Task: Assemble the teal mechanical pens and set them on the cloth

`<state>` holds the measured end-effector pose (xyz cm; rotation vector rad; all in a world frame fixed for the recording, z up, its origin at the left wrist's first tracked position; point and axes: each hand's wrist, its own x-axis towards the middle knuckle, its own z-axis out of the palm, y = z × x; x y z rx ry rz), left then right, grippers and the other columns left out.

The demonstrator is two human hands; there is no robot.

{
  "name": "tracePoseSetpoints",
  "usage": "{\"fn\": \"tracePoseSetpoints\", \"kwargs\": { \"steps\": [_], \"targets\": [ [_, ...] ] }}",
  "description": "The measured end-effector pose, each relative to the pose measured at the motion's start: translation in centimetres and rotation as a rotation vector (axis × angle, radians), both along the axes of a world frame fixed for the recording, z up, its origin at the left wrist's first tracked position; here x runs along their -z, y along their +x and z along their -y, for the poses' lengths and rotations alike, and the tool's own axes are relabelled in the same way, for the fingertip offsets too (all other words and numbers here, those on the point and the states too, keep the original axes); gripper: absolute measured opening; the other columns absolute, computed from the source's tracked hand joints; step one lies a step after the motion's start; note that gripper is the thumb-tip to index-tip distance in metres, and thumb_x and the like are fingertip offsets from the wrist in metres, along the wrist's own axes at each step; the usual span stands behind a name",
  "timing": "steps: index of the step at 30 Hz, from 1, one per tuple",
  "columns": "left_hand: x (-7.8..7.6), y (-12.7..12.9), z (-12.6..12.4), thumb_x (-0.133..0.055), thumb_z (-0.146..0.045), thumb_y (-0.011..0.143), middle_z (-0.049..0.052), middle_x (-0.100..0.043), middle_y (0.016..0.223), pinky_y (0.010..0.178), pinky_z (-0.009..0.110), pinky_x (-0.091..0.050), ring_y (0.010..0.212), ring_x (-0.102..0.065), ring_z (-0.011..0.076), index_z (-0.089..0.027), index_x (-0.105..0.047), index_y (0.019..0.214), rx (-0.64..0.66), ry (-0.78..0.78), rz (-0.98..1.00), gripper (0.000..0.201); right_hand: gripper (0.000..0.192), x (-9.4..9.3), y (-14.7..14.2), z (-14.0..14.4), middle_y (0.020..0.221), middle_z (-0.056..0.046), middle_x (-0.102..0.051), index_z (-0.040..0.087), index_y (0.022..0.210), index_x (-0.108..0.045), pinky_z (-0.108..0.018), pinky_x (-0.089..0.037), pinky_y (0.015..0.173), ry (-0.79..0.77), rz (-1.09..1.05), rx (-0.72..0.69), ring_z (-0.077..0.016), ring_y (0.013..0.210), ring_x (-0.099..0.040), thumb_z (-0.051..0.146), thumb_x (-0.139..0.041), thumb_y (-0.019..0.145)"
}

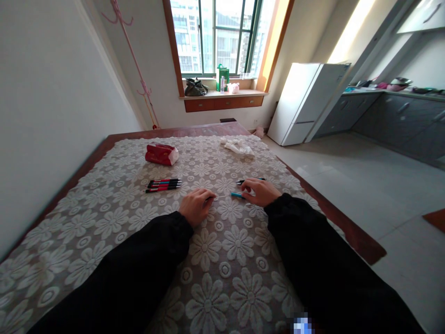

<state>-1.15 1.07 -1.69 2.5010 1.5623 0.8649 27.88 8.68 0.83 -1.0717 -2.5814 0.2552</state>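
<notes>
Over the flowered tablecloth [239, 243], my left hand [197, 206] is closed, fingertips pinching a thin whitish stick that looks like a pen refill [221, 196]. Its thin end points right, toward a short blue pen barrel [237, 195]. My right hand [260, 191] is closed on that barrel with thumb and fingers; a small gap shows between barrel and refill. Just behind the right hand lie dark pens [240, 182], partly hidden by it. To the left of my left hand, several red, black and blue pens [163, 185] lie side by side in a row.
A red packet [160, 154] lies at the back left of the table, and a crumpled white plastic bag [239, 148] at the back right. The table's brown edge [361, 239] runs along the right. Beyond stand a white fridge [295, 99] and a windowsill [225, 95] holding bags.
</notes>
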Motion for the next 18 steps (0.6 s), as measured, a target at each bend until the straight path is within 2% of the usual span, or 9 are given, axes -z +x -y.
{"fn": "tracePoseSetpoints", "kwargs": {
  "steps": [3, 6, 10, 12, 15, 18],
  "targets": [
    [-0.1, 0.1, 0.1, -0.060, -0.020, 0.099, 0.002, -0.076, 0.106, 0.090, 0.036, -0.054, 0.101, -0.069, 0.0227, -0.024, -0.075, 0.106, -0.009, -0.006, -0.006, 0.016, 0.011, 0.7, -1.2, 0.2, 0.099, -0.007, -0.071, 0.021, 0.097, -0.070, -0.031, -0.046, 0.082, 0.033, 0.028, -0.034, -0.0210, 0.091, -0.064, 0.027, -0.071, 0.088],
    [-0.1, 0.1, 0.1, -0.060, -0.021, 0.099, 0.003, -0.076, 0.105, 0.090, 0.035, -0.054, 0.102, -0.069, 0.0222, -0.024, -0.075, 0.106, -0.011, -0.002, -0.007, 0.017, 0.004, 0.8, -1.3, 0.1, 0.099, -0.009, -0.072, 0.020, 0.092, -0.068, -0.033, -0.046, 0.087, 0.012, -0.005, -0.025, -0.0226, 0.095, -0.065, 0.020, -0.065, 0.090],
    [0.1, -0.1, -0.1, -0.059, -0.021, 0.099, 0.003, -0.075, 0.106, 0.091, 0.035, -0.054, 0.102, -0.069, 0.0220, -0.024, -0.074, 0.107, 0.028, 0.002, -0.016, 0.018, 0.021, -0.5, 0.4, -0.2, 0.094, -0.006, -0.072, 0.019, 0.110, -0.063, -0.030, -0.046, 0.080, -0.072, -0.124, 0.083, -0.0192, 0.083, -0.064, 0.019, -0.049, 0.094],
    [0.2, -0.1, -0.1, -0.058, -0.021, 0.099, 0.003, -0.075, 0.107, 0.092, 0.036, -0.054, 0.103, -0.068, 0.0225, -0.024, -0.074, 0.107, 0.054, 0.003, -0.018, 0.017, 0.028, -1.3, 1.2, 0.0, 0.089, -0.004, -0.071, 0.020, 0.115, -0.062, -0.028, -0.044, 0.076, -0.109, -0.085, 0.094, -0.0178, 0.077, -0.063, 0.018, -0.045, 0.092],
    [0.2, -0.1, -0.1, -0.057, -0.020, 0.099, 0.003, -0.075, 0.107, 0.093, 0.036, -0.054, 0.103, -0.068, 0.0226, -0.023, -0.073, 0.107, 0.056, 0.002, -0.012, 0.018, 0.026, -1.9, 1.5, 0.5, 0.086, -0.003, -0.071, 0.020, 0.112, -0.065, -0.026, -0.040, 0.070, -0.188, 0.097, 0.080, -0.0169, 0.074, -0.062, 0.028, -0.059, 0.087],
    [0.1, -0.1, -0.1, -0.056, -0.019, 0.099, 0.004, -0.076, 0.106, 0.093, 0.036, -0.054, 0.103, -0.069, 0.0224, -0.023, -0.073, 0.107, 0.046, -0.005, 0.003, 0.019, 0.026, -1.5, 1.0, 0.7, 0.091, -0.004, -0.074, 0.021, 0.103, -0.069, -0.024, -0.039, 0.067, -0.296, 0.256, 0.046, -0.0169, 0.078, -0.064, 0.034, -0.073, 0.081]
  ]
}}
